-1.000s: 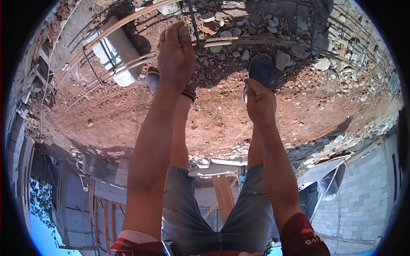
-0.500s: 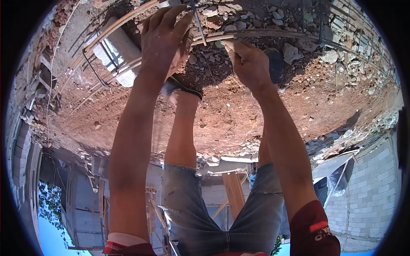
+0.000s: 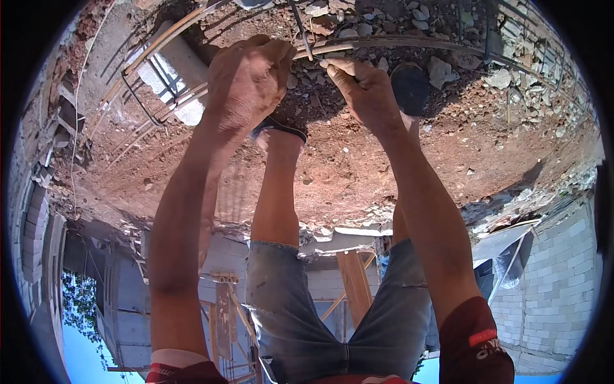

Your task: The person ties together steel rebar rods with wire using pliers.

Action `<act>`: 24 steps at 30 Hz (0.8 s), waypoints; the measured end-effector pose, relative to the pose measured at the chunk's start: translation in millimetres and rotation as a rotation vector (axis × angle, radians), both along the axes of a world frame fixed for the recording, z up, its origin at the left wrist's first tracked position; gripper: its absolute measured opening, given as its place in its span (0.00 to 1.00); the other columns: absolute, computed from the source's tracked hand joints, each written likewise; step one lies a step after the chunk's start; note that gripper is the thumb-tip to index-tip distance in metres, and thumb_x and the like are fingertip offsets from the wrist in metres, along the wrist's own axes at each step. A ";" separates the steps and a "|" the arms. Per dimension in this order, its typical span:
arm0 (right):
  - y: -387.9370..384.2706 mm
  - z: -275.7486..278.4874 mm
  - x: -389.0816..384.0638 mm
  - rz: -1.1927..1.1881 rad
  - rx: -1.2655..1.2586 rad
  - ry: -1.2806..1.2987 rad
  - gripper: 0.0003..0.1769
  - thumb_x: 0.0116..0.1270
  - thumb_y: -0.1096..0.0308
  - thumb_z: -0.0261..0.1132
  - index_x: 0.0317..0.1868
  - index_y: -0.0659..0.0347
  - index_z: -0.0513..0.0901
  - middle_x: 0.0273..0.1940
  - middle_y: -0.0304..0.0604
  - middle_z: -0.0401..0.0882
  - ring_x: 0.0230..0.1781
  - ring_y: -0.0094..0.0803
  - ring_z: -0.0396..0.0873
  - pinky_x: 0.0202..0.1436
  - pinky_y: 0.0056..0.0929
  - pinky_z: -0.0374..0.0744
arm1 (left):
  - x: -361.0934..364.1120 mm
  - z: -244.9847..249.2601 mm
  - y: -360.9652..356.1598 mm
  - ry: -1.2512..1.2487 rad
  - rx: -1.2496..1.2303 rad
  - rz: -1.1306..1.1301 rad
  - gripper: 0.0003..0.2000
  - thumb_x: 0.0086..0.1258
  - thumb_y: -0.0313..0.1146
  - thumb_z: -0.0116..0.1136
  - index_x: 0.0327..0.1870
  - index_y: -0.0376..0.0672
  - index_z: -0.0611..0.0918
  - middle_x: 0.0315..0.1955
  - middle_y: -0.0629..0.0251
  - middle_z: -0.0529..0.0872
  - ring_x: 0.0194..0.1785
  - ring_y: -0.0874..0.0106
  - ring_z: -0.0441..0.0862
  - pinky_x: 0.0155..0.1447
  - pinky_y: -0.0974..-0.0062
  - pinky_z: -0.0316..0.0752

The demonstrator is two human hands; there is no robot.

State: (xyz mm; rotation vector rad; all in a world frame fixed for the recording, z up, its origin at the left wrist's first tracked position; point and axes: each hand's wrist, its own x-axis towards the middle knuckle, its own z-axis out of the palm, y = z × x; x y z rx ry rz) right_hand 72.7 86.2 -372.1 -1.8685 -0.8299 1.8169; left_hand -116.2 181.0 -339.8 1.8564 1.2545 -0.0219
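Note:
A long steel rebar [image 3: 396, 42] runs across the upper part of the head view, and a short dark crossbar [image 3: 299, 29] meets it near the middle. My left hand [image 3: 251, 75] is closed at the bar, just left of this crossing. Its palm and fingers cover whatever it grips there. To the right of the crossing, my right hand [image 3: 366, 93] pinches a thin end, which looks like tie wire [image 3: 323, 63], between thumb and forefinger. The tip of that pinch is close to the crossbar's lower end.
A bent stirrup [image 3: 137, 99] hangs on the bars at left, above a pale concrete block [image 3: 190, 114]. Broken stones [image 3: 441, 72] lie on the reddish soil [image 3: 345, 169] around my feet. Rebar cages stand at the upper right. A block wall [image 3: 550, 288] rises behind.
My left hand has come down slightly and its fingers have curled in from a looser spread. My right hand has shifted a little left, closer to the crossing.

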 end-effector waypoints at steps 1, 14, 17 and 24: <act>1.7 6.5 -3.4 -0.049 -0.031 0.026 0.13 0.74 0.66 0.61 0.55 0.57 0.83 0.18 0.26 0.70 0.16 0.10 0.59 0.16 0.18 0.58 | 4.0 3.5 -6.4 -0.001 -0.004 -0.003 0.08 0.67 0.30 0.61 0.44 0.46 0.87 0.34 0.62 0.87 0.34 0.67 0.83 0.47 0.68 0.78; -5.9 61.1 -23.3 -0.277 -0.116 0.083 0.13 0.72 0.69 0.62 0.52 0.65 0.83 0.36 0.36 0.84 0.35 0.15 0.73 0.39 0.18 0.74 | 28.2 -11.0 -77.5 -0.500 -0.662 1.136 0.11 0.65 0.28 0.65 0.46 0.30 0.85 0.25 0.71 0.82 0.25 0.86 0.73 0.28 0.88 0.64; -6.6 62.1 -28.6 -0.226 -0.146 0.040 0.13 0.73 0.69 0.61 0.53 0.66 0.83 0.36 0.37 0.84 0.35 0.15 0.73 0.39 0.19 0.74 | 24.7 1.6 -57.9 -0.141 -0.692 1.036 0.13 0.64 0.27 0.66 0.47 0.30 0.84 0.30 0.65 0.85 0.31 0.81 0.79 0.35 0.87 0.72; -21.6 54.4 -31.1 -0.336 -0.163 0.110 0.14 0.73 0.70 0.60 0.55 0.68 0.81 0.37 0.37 0.84 0.36 0.16 0.74 0.40 0.18 0.74 | 40.5 12.1 -20.8 -0.058 -0.743 1.087 0.09 0.66 0.29 0.64 0.41 0.32 0.84 0.23 0.69 0.82 0.23 0.82 0.73 0.28 0.85 0.67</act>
